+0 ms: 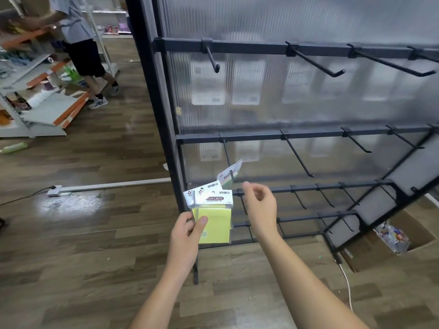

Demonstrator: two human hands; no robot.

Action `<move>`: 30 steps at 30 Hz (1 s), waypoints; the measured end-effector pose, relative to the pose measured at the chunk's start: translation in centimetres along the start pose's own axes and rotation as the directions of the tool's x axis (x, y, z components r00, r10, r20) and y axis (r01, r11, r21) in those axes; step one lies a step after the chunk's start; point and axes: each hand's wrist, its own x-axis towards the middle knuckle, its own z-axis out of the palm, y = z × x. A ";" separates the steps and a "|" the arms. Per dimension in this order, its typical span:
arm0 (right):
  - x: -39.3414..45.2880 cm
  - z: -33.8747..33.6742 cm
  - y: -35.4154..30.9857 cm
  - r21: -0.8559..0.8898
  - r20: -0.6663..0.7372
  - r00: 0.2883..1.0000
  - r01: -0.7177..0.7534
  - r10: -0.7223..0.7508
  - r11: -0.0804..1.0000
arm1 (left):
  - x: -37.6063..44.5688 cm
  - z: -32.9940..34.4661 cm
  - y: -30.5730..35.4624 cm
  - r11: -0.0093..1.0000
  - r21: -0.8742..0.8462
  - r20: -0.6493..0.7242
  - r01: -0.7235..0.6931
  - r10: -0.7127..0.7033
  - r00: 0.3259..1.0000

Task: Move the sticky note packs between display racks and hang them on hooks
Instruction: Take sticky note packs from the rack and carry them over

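Observation:
My left hand (187, 231) grips a fanned stack of yellow sticky note packs (213, 210) with white header cards, thumb across the front pack. Another sticky note pack (231, 173) hangs tilted on the leftmost hook (227, 157) of the rack's second bar. My right hand (260, 205) hovers just below and to the right of that pack, fingers loosely curled and holding nothing. The black display rack (285, 47) stands in front of me with rows of bare hooks on its bars.
A ribbed translucent panel (308, 20) backs the rack. A cardboard box (392, 241) with packaged goods sits on the floor at lower right, beside a white cable (346, 281). At upper left another person (80, 43) stands by a white and orange shelf unit (47, 110).

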 end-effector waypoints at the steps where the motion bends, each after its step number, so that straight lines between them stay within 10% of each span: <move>1: -0.7 -0.5 0.6 -0.005 0.062 0.998 -0.020 0.020 1.000 | 0.0 0.4 0.0 1.000 -0.003 0.009 -0.001 0.001 1.000; 4: -2.1 -1.8 1.6 0.004 0.121 0.993 -0.002 0.002 1.000 | -0.1 2.1 0.0 1.000 -0.017 0.063 0.019 -0.018 0.998; 15: 2.3 -13.0 -0.5 0.055 -0.328 0.940 0.117 -0.093 0.992 | 0.4 11.1 -0.2 0.991 0.124 0.252 -0.054 0.021 0.967; 30: 7.4 -14.4 -0.6 -0.133 -0.222 0.950 0.195 -0.221 0.972 | 0.5 14.6 0.1 0.987 0.122 0.200 -0.107 0.081 0.977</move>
